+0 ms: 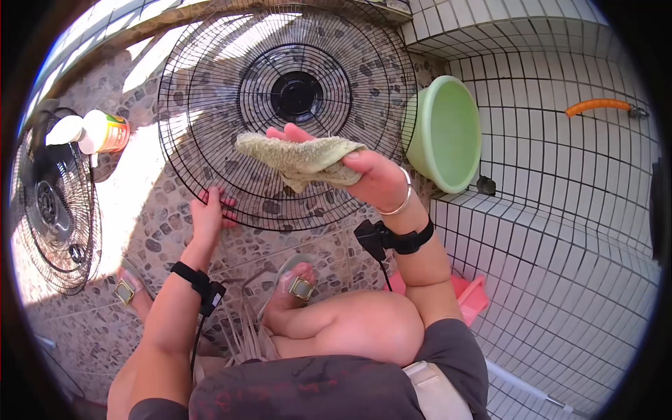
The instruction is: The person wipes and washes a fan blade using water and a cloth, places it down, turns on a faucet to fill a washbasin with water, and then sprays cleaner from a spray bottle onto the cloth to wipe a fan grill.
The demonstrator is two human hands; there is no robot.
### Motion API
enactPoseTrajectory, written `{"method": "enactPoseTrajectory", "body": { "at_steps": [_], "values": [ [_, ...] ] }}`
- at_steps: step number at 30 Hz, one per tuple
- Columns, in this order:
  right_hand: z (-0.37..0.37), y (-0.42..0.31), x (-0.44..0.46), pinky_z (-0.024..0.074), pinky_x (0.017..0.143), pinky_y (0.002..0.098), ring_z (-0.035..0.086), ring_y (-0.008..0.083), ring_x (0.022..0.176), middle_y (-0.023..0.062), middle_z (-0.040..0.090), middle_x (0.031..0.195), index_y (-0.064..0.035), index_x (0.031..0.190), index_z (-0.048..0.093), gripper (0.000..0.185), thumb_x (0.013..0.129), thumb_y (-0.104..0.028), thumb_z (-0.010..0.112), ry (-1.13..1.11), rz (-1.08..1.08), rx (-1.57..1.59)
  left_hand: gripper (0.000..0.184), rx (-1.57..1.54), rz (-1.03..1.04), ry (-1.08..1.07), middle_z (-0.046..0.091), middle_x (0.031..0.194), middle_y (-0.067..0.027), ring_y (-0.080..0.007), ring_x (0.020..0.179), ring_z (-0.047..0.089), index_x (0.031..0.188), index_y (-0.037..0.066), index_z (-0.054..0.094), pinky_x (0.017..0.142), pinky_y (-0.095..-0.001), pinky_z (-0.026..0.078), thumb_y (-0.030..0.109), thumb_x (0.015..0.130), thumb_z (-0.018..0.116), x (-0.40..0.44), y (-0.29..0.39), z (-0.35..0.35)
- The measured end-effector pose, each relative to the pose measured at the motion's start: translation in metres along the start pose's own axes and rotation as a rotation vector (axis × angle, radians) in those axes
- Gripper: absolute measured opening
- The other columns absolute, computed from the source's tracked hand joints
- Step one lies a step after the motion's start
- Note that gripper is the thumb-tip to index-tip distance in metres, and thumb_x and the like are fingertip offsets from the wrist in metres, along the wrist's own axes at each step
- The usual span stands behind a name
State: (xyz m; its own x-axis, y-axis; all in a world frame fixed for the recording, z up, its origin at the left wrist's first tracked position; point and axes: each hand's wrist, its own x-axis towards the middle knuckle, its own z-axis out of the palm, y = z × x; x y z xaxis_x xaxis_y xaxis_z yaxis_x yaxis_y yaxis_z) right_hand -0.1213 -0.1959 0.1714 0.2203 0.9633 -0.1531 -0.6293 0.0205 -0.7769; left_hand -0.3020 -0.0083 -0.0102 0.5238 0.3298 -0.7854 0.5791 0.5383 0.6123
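A large round black wire fan grille (296, 96) lies in front of me on the pebble-patterned floor, its dark hub in the middle. My left hand (208, 211) is closed on the grille's near-left rim, fingers curled around the wire. Above the near part of the grille, my right hand (376, 183) is raised with a folded, pale green-grey cloth (308, 159). The thumb presses on the cloth from the near side, and some fingertips show beyond its far edge. Whether the cloth touches the wires cannot be told.
A second fan part (47, 203) with black wires stands at the left, near a white bottle (103, 133) with a coloured label. To the right, a green basin (451, 133) leans on its side by the tiled wall (546, 161). A pink plastic item (472, 297) sits beside my right arm.
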Motion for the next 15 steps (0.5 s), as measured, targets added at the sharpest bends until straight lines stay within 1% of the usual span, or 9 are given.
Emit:
{"method": "enactPoseTrajectory", "body": {
  "at_steps": [2, 4, 5, 7, 9, 10, 11, 12, 15],
  "values": [
    [0.013, 0.007, -0.017, 0.0100, 0.112, 0.0366, 0.010, 0.0240, 0.140, 0.0125, 0.015, 0.152, 0.0020, 0.141, 0.027, 0.067, 0.088, -0.036, 0.041, 0.040, 0.219, -0.274, 0.034, 0.025, -0.014, -0.003, 0.062, 0.078, -0.0118, -0.0176, 0.048, 0.057, 0.105, -0.002, 0.050, 0.040, -0.0292, 0.050, 0.030, 0.094, 0.045, -0.003, 0.002, 0.000],
    [0.025, 0.030, -0.037, 0.0098, 0.112, 0.0328, 0.013, 0.0226, 0.140, 0.0113, 0.018, 0.151, 0.0011, 0.143, 0.021, 0.060, 0.094, -0.031, 0.035, 0.007, 0.199, -0.548, 0.033, 0.081, -0.028, -0.041, 0.061, 0.076, -0.0116, -0.0190, 0.050, 0.058, 0.104, -0.003, 0.049, 0.040, -0.0300, 0.051, 0.029, 0.094, 0.044, -0.002, 0.000, -0.007],
    [0.031, 0.037, -0.046, 0.0098, 0.112, 0.0328, 0.013, 0.0226, 0.140, 0.0113, 0.018, 0.151, 0.0011, 0.143, 0.021, 0.060, 0.094, -0.031, 0.035, 0.012, 0.180, -0.543, 0.033, 0.099, -0.020, -0.040, 0.061, 0.076, -0.0116, -0.0190, 0.050, 0.058, 0.104, -0.003, 0.049, 0.040, -0.0300, 0.051, 0.029, 0.094, 0.044, -0.001, 0.002, -0.006],
    [0.042, 0.046, -0.067, 0.0045, 0.112, 0.0366, 0.009, 0.0237, 0.141, 0.0127, 0.015, 0.151, -0.0033, 0.145, 0.015, 0.061, 0.097, -0.039, 0.028, 0.426, 0.404, -1.067, 0.033, 0.056, -0.039, -0.029, 0.060, 0.075, -0.0119, -0.0209, 0.049, 0.059, 0.101, -0.003, 0.048, 0.039, -0.0309, 0.051, 0.028, 0.094, 0.044, -0.004, 0.002, -0.002],
    [0.025, 0.055, -0.100, 0.0038, 0.112, 0.0404, 0.008, 0.0264, 0.141, 0.0135, 0.013, 0.152, -0.0062, 0.146, 0.009, 0.065, 0.097, -0.047, 0.024, 0.899, 0.052, -0.519, 0.033, 0.052, -0.040, -0.042, 0.059, 0.075, -0.0118, -0.0209, 0.050, 0.059, 0.100, -0.003, 0.049, 0.039, -0.0310, 0.051, 0.030, 0.094, 0.046, -0.007, 0.002, 0.000],
    [0.036, 0.045, -0.121, 0.0091, 0.111, 0.0415, 0.010, 0.0271, 0.140, 0.0129, 0.015, 0.151, -0.0090, 0.146, 0.007, 0.064, 0.097, -0.047, 0.025, 1.073, -0.151, -0.163, 0.034, 0.045, -0.059, -0.047, 0.059, 0.074, -0.0117, -0.0210, 0.051, 0.059, 0.099, -0.003, 0.050, 0.040, -0.0311, 0.052, 0.031, 0.093, 0.047, -0.008, 0.004, -0.001],
    [0.054, 0.037, -0.145, 0.0128, 0.111, 0.0395, 0.013, 0.0263, 0.140, 0.0123, 0.017, 0.151, -0.0109, 0.147, 0.009, 0.063, 0.097, -0.047, 0.024, 1.151, -0.256, 0.024, 0.035, 0.059, -0.063, -0.049, 0.058, 0.074, -0.0118, -0.0219, 0.051, 0.059, 0.100, -0.003, 0.050, 0.040, -0.0311, 0.052, 0.031, 0.094, 0.046, -0.009, 0.007, -0.002],
    [0.074, 0.036, -0.178, 0.0137, 0.111, 0.0388, 0.014, 0.0253, 0.139, 0.0119, 0.018, 0.151, -0.0118, 0.147, 0.010, 0.063, 0.097, -0.049, 0.022, 1.152, -0.302, 0.133, 0.035, 0.060, -0.067, -0.040, 0.058, 0.074, -0.0118, -0.0219, 0.051, 0.059, 0.100, -0.003, 0.050, 0.040, -0.0311, 0.052, 0.031, 0.094, 0.046, -0.009, 0.008, -0.005],
    [0.167, 0.034, -0.219, 0.0086, 0.112, 0.0388, 0.012, 0.0261, 0.140, 0.0125, 0.017, 0.151, -0.0120, 0.147, 0.009, 0.067, 0.095, -0.053, 0.019, 1.364, -0.207, -0.078, 0.036, 0.053, -0.073, -0.071, 0.057, 0.073, -0.0125, -0.0227, 0.051, 0.059, 0.102, -0.004, 0.050, 0.040, -0.0309, 0.051, 0.031, 0.094, 0.046, 0.000, 0.003, -0.009]
  ]
}}
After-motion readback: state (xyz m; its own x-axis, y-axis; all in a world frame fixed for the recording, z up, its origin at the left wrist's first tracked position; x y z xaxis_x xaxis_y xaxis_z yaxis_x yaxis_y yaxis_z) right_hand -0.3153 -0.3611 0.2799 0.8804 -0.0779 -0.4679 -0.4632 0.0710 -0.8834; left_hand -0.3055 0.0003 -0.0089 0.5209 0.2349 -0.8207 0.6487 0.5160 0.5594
